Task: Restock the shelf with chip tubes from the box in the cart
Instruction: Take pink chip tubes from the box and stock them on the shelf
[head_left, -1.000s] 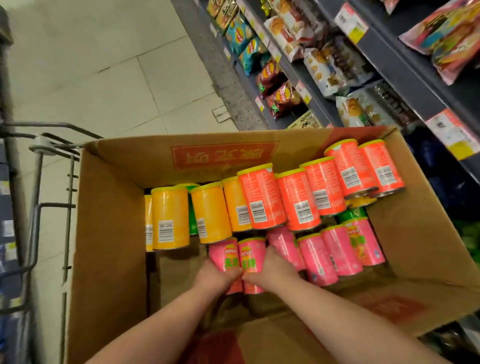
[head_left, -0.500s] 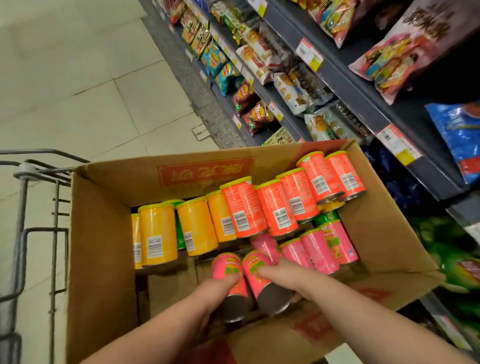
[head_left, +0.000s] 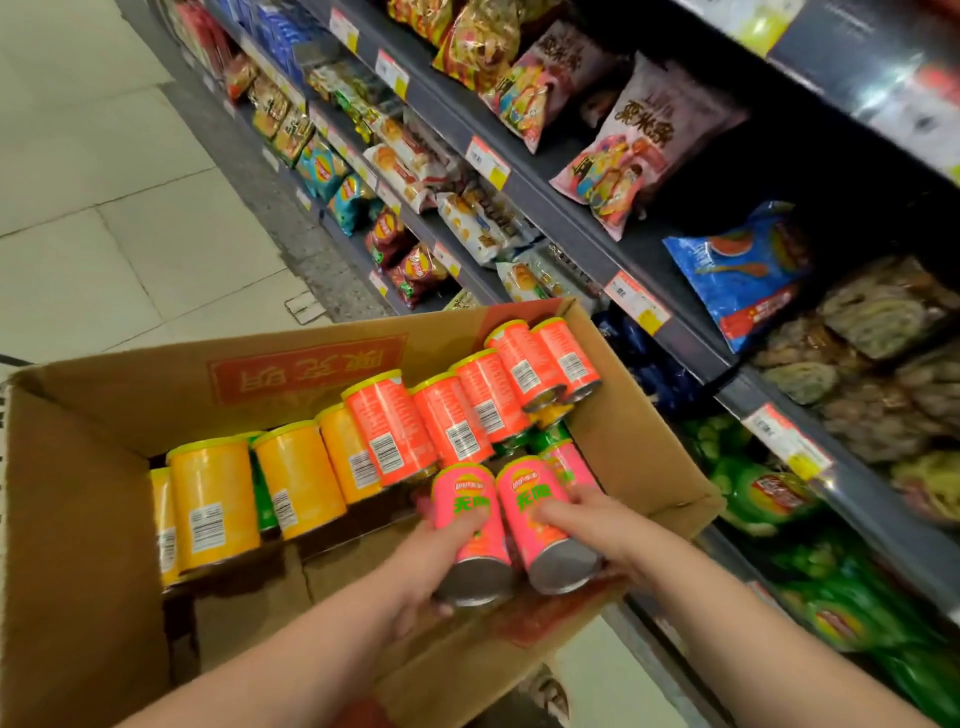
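Note:
An open cardboard box (head_left: 78, 493) holds several chip tubes lying on their sides: yellow ones (head_left: 213, 504) at the left, orange ones (head_left: 389, 421) across the middle and back right. My left hand (head_left: 436, 561) grips a pink tube (head_left: 470, 514), lifted above the box with its metal base toward me. My right hand (head_left: 597, 519) grips a second pink tube (head_left: 540, 519) right beside it; the two tubes touch. Another pink tube (head_left: 569, 460) lies behind them in the box. Dark shelves (head_left: 691, 332) rise at the right.
The shelves carry snack bags, with green chip bags (head_left: 779, 499) on the low tier nearest the box and yellow-and-red price tags (head_left: 636, 301) along the edges. Pale tiled floor (head_left: 104, 234) stretches to the left. The cart itself is hidden under the box.
Both hands have raised the two pink tubes out of the row and toward me, bases now facing the camera. The view has swung right, showing more shelf and losing the cart frame.

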